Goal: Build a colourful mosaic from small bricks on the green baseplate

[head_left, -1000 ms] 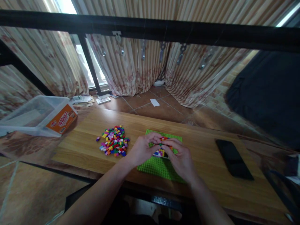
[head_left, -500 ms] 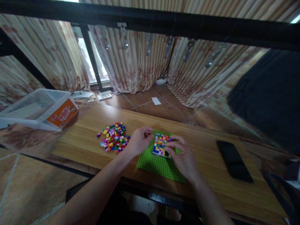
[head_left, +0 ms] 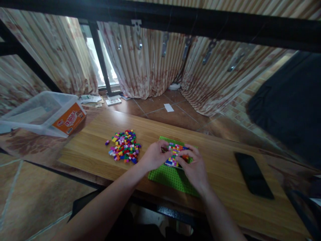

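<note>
A flat block of multicoloured toy building bricks [head_left: 173,163], with white along its front edge, is on the green studded baseplate [head_left: 169,179]. My left hand [head_left: 154,155] is at the block's left side, thumb over its top and fingers curled at the far-left corner. My right hand [head_left: 197,167] grips the block's right side, its thumb on top and fingers bent over the far edge. Both thumbs point toward each other near the middle. The hands cover parts of the block, and any small brick under the fingertips is hidden.
Loose coloured bricks [head_left: 125,147] lie heaped on the wooden table [head_left: 100,144] left of the baseplate, one pair apart from the heap. A black phone [head_left: 253,175] lies at the right. Beyond the table's left end stands a clear plastic bin [head_left: 42,115] with an orange label.
My left hand has moved right, from beside the brick block onto its left side. My right hand stays on the block's right side. The view has shifted slightly.
</note>
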{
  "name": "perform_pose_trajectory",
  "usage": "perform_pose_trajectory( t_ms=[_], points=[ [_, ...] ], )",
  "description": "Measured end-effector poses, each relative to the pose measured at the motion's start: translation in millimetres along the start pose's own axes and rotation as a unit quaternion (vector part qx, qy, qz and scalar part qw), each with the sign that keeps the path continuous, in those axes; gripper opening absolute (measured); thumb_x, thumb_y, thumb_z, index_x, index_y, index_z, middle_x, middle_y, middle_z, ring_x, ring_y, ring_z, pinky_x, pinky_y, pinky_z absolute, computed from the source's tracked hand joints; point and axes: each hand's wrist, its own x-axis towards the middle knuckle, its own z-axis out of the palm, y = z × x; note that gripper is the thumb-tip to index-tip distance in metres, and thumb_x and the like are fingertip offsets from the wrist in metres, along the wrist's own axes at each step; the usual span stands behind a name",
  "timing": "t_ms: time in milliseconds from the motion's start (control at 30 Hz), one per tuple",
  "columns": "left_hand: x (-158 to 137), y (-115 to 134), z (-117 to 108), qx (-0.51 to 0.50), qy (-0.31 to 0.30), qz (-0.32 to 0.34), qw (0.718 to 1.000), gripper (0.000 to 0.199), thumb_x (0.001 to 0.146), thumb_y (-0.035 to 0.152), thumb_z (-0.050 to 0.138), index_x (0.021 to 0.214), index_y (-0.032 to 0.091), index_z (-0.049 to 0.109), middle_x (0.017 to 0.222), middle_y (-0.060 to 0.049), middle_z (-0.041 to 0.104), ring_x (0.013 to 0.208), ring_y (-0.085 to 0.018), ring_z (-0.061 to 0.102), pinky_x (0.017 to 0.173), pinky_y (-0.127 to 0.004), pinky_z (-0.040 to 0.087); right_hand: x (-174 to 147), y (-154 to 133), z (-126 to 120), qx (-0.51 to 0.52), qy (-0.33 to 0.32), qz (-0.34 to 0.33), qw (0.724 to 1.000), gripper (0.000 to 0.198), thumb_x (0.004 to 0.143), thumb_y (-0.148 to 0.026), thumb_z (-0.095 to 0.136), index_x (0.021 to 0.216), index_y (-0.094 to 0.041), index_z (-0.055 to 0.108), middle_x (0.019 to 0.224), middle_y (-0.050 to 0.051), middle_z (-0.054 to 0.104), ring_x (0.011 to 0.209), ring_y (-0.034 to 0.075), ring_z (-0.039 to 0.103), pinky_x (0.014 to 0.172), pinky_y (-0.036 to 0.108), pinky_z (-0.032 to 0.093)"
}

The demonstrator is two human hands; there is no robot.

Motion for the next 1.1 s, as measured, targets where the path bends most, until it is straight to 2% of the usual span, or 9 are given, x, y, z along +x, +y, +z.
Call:
perform_pose_trajectory(
  t_ms=[133, 267, 533, 700, 800, 867, 933, 1000, 1100],
  points=[
    [-0.7, 2.4, 5.9, 0.014, 0.017, -0.04, 0.999, 0.029, 0.076, 0.027, 0.068, 0.101, 0.014, 0.067, 0.09, -0.005, 0.072, 0.076, -0.018, 0.066, 0.067, -0.027, 0.05, 0.8, 1.5, 0.8, 0.011, -0.001, 0.008, 1.0, 0.011, 0.073, -0.034, 0.071, 0.076, -0.024, 0.071, 0.123, 0.007, 0.058, 0.116, 0.026, 0.055, 0.106, 0.047, 0.036],
    [0.9, 5.6, 8.7, 0.009, 0.016, -0.065, 0.998, 0.028, 0.073, 0.028, 0.068, 0.098, 0.014, 0.067, 0.087, -0.004, 0.072, 0.075, -0.018, 0.065, 0.065, -0.026, 0.049, 1.7, 3.4, 1.0, 0.021, -0.01, 0.014, 1.0, 0.011, 0.072, -0.034, 0.071, 0.075, -0.024, 0.07, 0.122, 0.007, 0.057, 0.115, 0.027, 0.055, 0.104, 0.048, 0.037],
    [2.1, 12.3, 9.1, 0.032, 0.033, -0.058, 0.997, 0.02, 0.07, 0.023, 0.069, 0.088, 0.013, 0.068, 0.076, -0.002, 0.069, 0.067, -0.015, 0.06, 0.059, -0.024, 0.043, 2.1, 1.3, 2.0, 0.029, -0.006, 0.014, 0.999, 0.011, 0.072, -0.034, 0.071, 0.071, -0.023, 0.069, 0.118, 0.008, 0.058, 0.116, 0.026, 0.055, 0.104, 0.047, 0.037],
    [1.5, 4.3, 7.7, 0.004, 0.023, -0.047, 0.999, 0.029, 0.072, 0.028, 0.069, 0.098, 0.013, 0.068, 0.084, -0.004, 0.071, 0.071, -0.016, 0.062, 0.061, -0.024, 0.046, 4.8, 7.6, 0.8, 0.06, -0.024, 0.04, 0.997, 0.019, 0.07, -0.04, 0.075, 0.072, -0.023, 0.071, 0.115, 0.008, 0.062, 0.114, 0.027, 0.057, 0.102, 0.047, 0.04],
    [4.4, -1.4, -9.0, -0.018, 0.027, -0.04, 0.999, 0.035, 0.076, 0.037, 0.067, 0.102, 0.013, 0.068, 0.081, -0.003, 0.069, 0.066, -0.014, 0.059, 0.058, -0.024, 0.045, 10.3, 13.4, -3.5, 0.113, -0.002, 0.086, 0.99, 0.028, 0.07, -0.048, 0.074, 0.077, -0.021, 0.072, 0.112, 0.008, 0.067, 0.107, 0.026, 0.061, 0.094, 0.044, 0.045],
    [7.6, -3.6, -29.3, -0.038, 0.042, -0.024, 0.998, 0.029, 0.079, 0.035, 0.062, 0.094, 0.012, 0.069, 0.074, -0.002, 0.066, 0.063, -0.012, 0.056, 0.058, -0.023, 0.044, 14.1, 14.9, -8.6, 0.134, 0.05, 0.111, 0.983, 0.03, 0.072, -0.049, 0.072, 0.078, -0.02, 0.072, 0.108, 0.009, 0.069, 0.102, 0.025, 0.064, 0.091, 0.042, 0.047],
    [10.5, -4.7, -53.2, -0.052, 0.013, -0.005, 0.999, 0.022, 0.078, 0.031, 0.06, 0.084, 0.012, 0.069, 0.07, 0.0, 0.063, 0.062, -0.011, 0.053, 0.058, -0.022, 0.042, 15.3, 11.5, -14.4, 0.127, 0.101, 0.115, 0.98, 0.028, 0.073, -0.048, 0.071, 0.079, -0.02, 0.072, 0.099, 0.008, 0.071, 0.095, 0.024, 0.065, 0.087, 0.04, 0.049],
    [12.3, -5.6, -74.8, -0.052, 0.012, -0.009, 0.999, 0.02, 0.076, 0.03, 0.061, 0.082, 0.013, 0.069, 0.065, 0.003, 0.059, 0.059, -0.009, 0.05, 0.055, -0.02, 0.04, 11.9, 1.5, -17.9, 0.09, 0.118, 0.077, 0.986, 0.026, 0.077, -0.046, 0.069, 0.081, -0.02, 0.071, 0.091, 0.006, 0.071, 0.086, 0.022, 0.066, 0.082, 0.038, 0.05],
    [12.8, -6.1, -93.9, -0.075, 0.102, -0.035, 0.991, 0.019, 0.075, 0.031, 0.062, 0.079, 0.013, 0.066, 0.062, 0.004, 0.055, 0.056, -0.008, 0.047, 0.053, -0.019, 0.038, -2.4, -24.0, -11.8, 0.05, 0.073, -0.009, 0.996, 0.023, 0.084, -0.044, 0.064, 0.085, -0.022, 0.071, 0.083, 0.003, 0.07, 0.076, 0.019, 0.064, 0.072, 0.033, 0.05]
  ],
)
